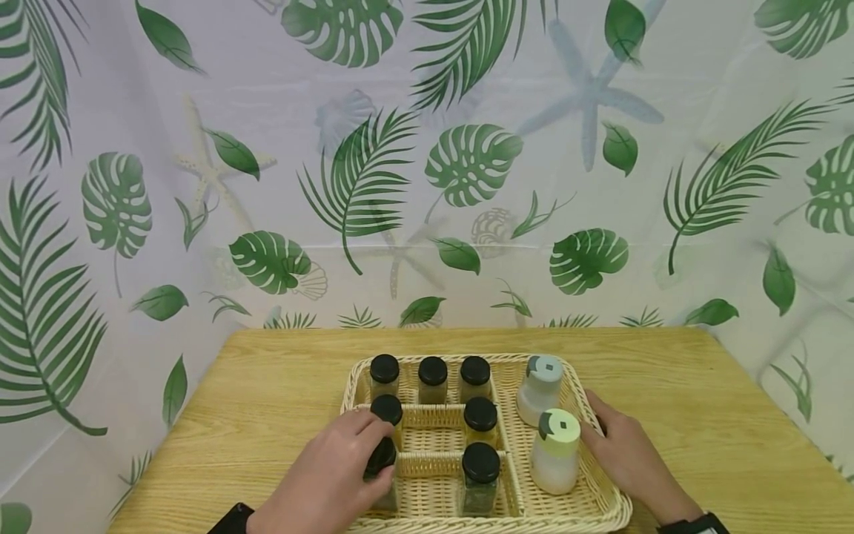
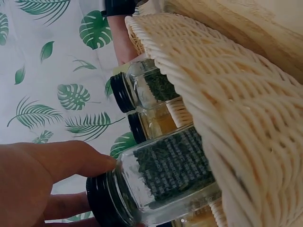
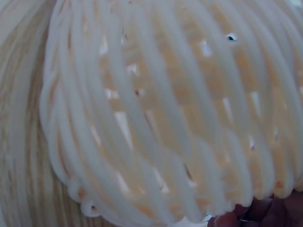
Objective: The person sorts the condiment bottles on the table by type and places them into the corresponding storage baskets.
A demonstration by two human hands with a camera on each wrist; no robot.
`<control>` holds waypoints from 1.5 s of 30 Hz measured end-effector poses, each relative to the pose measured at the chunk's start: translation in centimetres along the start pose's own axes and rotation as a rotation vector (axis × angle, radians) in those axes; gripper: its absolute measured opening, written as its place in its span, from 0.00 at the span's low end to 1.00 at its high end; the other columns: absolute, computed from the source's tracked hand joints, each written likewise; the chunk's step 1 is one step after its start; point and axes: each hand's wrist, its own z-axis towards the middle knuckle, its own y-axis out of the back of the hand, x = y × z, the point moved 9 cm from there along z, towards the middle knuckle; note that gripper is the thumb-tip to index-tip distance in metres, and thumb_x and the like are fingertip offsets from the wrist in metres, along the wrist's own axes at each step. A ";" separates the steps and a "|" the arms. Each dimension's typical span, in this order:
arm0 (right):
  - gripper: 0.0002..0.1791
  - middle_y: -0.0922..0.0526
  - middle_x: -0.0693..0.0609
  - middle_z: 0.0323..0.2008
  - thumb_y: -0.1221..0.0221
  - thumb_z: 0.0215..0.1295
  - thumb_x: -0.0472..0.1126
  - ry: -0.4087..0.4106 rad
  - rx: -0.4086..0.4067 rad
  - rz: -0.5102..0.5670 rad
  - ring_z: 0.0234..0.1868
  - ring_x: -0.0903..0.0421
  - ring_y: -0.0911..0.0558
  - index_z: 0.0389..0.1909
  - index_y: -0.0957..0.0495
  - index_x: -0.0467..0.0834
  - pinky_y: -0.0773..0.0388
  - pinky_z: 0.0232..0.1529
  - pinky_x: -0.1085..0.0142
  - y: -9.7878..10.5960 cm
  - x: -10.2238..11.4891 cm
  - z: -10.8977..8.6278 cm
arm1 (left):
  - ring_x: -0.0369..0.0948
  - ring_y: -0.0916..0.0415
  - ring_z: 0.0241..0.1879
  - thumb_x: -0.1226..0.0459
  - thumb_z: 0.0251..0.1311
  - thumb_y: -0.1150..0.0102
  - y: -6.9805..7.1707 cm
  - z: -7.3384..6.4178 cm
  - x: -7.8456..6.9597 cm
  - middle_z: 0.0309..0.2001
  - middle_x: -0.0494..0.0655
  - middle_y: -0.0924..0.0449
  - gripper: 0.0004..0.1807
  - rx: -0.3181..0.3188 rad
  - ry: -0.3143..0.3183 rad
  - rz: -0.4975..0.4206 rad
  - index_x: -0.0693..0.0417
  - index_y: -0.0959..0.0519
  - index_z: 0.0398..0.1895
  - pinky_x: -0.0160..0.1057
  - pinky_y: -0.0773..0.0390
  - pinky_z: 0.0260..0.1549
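Observation:
A glass jar [image 2: 173, 168] of dark green dried flakes, with a black screw lid [image 1: 380, 456], stands in the front left compartment of a pale wicker basket [image 1: 477, 526]. My left hand [image 1: 327, 469] holds it round the lid, thumb and fingers on either side. In the left wrist view the jar's lower part sits behind the basket wall. On the right, my right hand [image 1: 630, 456] grips the basket's right rim, thumb over the top edge. The right wrist view is mostly woven wall, with fingertips [image 3: 227, 220] at its bottom edge.
Several more black-lidded jars [image 1: 480, 475] stand in the basket's divided compartments. Its right compartment holds a blue-capped shaker bottle [image 1: 540, 389] and a yellow-green-capped one [image 1: 557, 452]. The basket is on a wooden table [image 1: 280, 386], with a leaf-printed cloth [image 1: 400, 185] behind.

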 end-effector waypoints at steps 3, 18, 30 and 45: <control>0.36 0.37 0.27 0.62 0.57 0.75 0.52 0.002 -0.001 0.000 0.60 0.36 0.36 0.71 0.50 0.31 0.34 0.54 0.38 0.0 0.2 0.0 | 0.40 0.26 0.40 0.60 0.51 0.34 -0.4 0.0 0.1 0.40 0.45 0.22 0.13 0.022 0.007 -0.014 0.52 0.19 0.40 0.39 0.20 0.32; 0.34 0.37 0.27 0.63 0.56 0.75 0.49 0.014 -0.009 0.022 0.60 0.37 0.36 0.71 0.50 0.30 0.34 0.54 0.39 0.0 0.1 0.0 | 0.40 0.27 0.38 0.59 0.52 0.33 -1.8 -0.1 0.6 0.40 0.45 0.23 0.14 0.081 0.019 -0.012 0.54 0.19 0.42 0.37 0.21 0.29; 0.34 0.38 0.27 0.63 0.56 0.74 0.47 0.004 -0.007 0.023 0.60 0.36 0.37 0.71 0.50 0.30 0.34 0.54 0.38 -0.1 0.0 0.0 | 0.43 0.27 0.42 0.55 0.53 0.35 -2.2 -0.1 0.6 0.44 0.48 0.22 0.18 0.053 0.022 0.106 0.53 0.19 0.45 0.43 0.20 0.32; 0.34 0.38 0.27 0.63 0.56 0.75 0.47 0.004 0.005 0.037 0.59 0.36 0.35 0.71 0.51 0.31 0.32 0.53 0.39 -0.2 0.0 0.0 | 0.39 0.29 0.43 0.48 0.59 0.41 -1.8 -0.3 1.1 0.44 0.43 0.23 0.19 -0.005 0.060 0.077 0.49 0.20 0.47 0.41 0.20 0.30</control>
